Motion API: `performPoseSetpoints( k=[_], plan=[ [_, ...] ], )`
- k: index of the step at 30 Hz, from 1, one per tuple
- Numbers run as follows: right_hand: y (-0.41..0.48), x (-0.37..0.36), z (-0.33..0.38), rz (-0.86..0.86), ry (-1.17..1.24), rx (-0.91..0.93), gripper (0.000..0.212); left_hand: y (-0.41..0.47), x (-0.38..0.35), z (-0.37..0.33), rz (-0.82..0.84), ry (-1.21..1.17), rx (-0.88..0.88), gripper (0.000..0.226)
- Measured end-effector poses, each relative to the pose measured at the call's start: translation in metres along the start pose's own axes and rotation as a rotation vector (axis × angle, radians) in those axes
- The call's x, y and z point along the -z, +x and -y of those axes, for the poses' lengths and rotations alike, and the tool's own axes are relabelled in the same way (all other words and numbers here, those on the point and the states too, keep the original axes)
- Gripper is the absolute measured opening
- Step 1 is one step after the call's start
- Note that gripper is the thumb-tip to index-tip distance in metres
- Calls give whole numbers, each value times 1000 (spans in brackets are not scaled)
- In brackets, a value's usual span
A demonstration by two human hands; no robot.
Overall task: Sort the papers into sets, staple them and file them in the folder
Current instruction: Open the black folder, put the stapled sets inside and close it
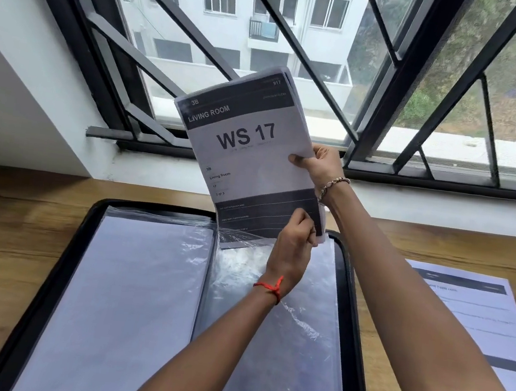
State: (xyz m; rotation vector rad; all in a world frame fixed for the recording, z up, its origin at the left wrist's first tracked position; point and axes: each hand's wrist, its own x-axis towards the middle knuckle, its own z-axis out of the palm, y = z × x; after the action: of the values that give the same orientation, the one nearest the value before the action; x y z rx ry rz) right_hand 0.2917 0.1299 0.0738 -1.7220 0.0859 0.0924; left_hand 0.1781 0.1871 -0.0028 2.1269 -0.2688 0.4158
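Right hand (319, 165): fingers curled round the right edge of the paper set (243, 148), with the thumb on the printed face. This is a firm grip about halfway up the sheet.
Left hand (297, 232): fingers bunched in a pinch at the set's lower right corner. Whether it also grips the plastic there cannot be told.
Paper set: held nearly upright and tilted a little to the left, above the far edge of the folder (151, 206). The top page reads "WS 17" and "Living Room", and more sheets show behind it at the top edge.
Why held so: standing the set on end, with one hand high and one low, likely keeps the sheets square while the bottom edge is steered downward.
Folder: lies open and flat on the wooden table (0, 245), black rim all round, with clear pockets on both halves.
Right-hand sleeve (280, 344): its crinkled mouth laps over the set's bottom edge, so the set seems to be just entering this pocket.
Left-hand pocket (127, 293): already has a pale sheet lying flat inside.
Set relative to hands: between them, with the right hand at its side and the left hand at its foot, both touching it.
Loose sheet (469, 318): lies flat on the table to the right of the folder, apart from both hands, and is probably still to be filed.
Step judged: filing; no stapler is in view.
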Motion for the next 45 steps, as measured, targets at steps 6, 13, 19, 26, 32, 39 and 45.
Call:
performPoseSetpoints(
  k=[6,13,19,26,32,39,45],
  plan=[
    [3,6,0,32,-32,15,9,2,3,4,3,12,-50,37],
    [2,15,-4,40,-54,33,10,3,-1,2,34,72,-139,30],
    [-2,8,-11,-32,-56,63,21,10,-3,0,38,40,-112,23],
    [-6,16,-20,-51,-35,65,20,9,-6,-3,70,9,-101,32],
    [-6,15,-21,-77,-10,68,22,6,-9,-4,170,-51,-20,14],
    [-9,6,-16,-64,-5,64,20,13,-15,-8,51,-94,69,14],
    [-5,19,-22,5,-44,-32,14,20,-11,-17,-117,-115,71,20]
  ],
)
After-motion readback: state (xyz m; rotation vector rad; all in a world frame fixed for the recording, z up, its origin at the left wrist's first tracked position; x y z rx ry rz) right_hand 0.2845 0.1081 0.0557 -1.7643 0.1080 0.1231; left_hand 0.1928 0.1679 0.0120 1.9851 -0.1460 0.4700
